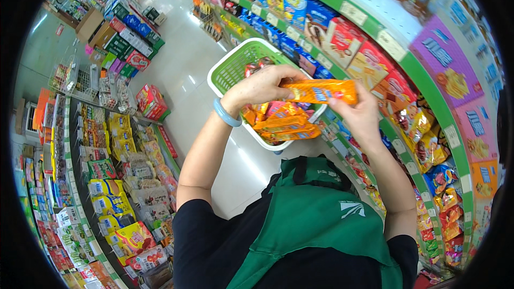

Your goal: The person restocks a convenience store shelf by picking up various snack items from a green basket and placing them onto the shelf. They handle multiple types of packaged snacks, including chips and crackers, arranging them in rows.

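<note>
Between my two hands, above a basket, I hold an orange snack packet (315,91) stretched level. My left hand (261,84), with a pale blue bangle at its wrist, grips the packet's left end. Thumb and fingers of my right hand (355,110) pinch the right end. Below sits a green plastic basket (227,74) with a white rim. Several more orange packets (287,126) lie heaped in its near part, some over the rim. Dark red and brown packets (257,66) show in its far part, partly hidden by my left hand.
Shelving with green edges (425,84) curves along my right, holding boxed biscuits (341,42) and bagged snacks (421,136). On my left stands a rack of hanging bagged foods (116,192). Stacked cartons (128,36) and a red box (151,102) stand along the tiled aisle floor (176,44).
</note>
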Available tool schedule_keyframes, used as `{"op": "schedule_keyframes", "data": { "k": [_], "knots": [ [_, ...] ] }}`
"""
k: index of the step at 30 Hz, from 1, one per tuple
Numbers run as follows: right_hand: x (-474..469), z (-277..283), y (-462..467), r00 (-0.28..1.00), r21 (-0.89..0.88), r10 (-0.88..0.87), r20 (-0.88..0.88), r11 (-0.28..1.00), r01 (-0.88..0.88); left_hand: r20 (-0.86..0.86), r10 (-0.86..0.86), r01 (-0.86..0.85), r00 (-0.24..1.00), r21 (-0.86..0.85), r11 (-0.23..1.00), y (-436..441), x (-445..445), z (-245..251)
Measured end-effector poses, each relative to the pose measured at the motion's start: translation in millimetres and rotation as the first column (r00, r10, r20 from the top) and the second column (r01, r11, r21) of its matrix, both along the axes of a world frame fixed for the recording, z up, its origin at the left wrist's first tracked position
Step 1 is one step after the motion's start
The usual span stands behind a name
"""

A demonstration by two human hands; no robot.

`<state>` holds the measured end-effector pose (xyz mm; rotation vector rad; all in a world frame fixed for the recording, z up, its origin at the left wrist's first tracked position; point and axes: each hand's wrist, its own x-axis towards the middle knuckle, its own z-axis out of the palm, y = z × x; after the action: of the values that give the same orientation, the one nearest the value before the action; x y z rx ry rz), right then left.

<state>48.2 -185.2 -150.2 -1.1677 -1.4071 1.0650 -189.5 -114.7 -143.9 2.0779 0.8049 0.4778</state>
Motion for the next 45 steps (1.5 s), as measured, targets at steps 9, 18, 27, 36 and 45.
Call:
{"op": "schedule_keyframes", "data": {
  "k": [9, 18, 27, 36, 45],
  "knots": [
    [-124.7, -117.7, 56.4, 0.607, -0.043, 0.136, 0.783, 0.985, -0.165, -0.383, 0.174, -0.245, 0.907, -0.146, 0.958, 50.2, -97.4, -160.8],
    [-147.7, -163.1, 60.3, 0.347, -0.194, 0.336, 0.876, 0.903, -0.384, -0.523, 0.046, -0.084, 0.851, -0.050, 0.995, 55.2, -120.5, -263.2],
    [-69.7, -65.9, 26.5, 0.873, 0.408, 0.152, 0.464, 0.838, -0.363, -0.367, 0.115, -0.104, 0.923, 0.050, 0.993, 37.9, -59.8, -118.3],
    [112.3, 89.0, -78.7, 0.783, 0.893, -0.567, 0.256, 0.449, 0.033, 0.123, -0.450, 0.434, 0.885, 0.131, 0.891, -61.2, 160.8, 100.5],
    [314.0, 173.6, -131.3, 0.377, 0.845, -0.921, 0.094, 0.274, 0.459, 0.431, -0.448, 0.257, 0.783, 0.432, 0.865, -96.5, 409.6, 176.1]
  ]
}}
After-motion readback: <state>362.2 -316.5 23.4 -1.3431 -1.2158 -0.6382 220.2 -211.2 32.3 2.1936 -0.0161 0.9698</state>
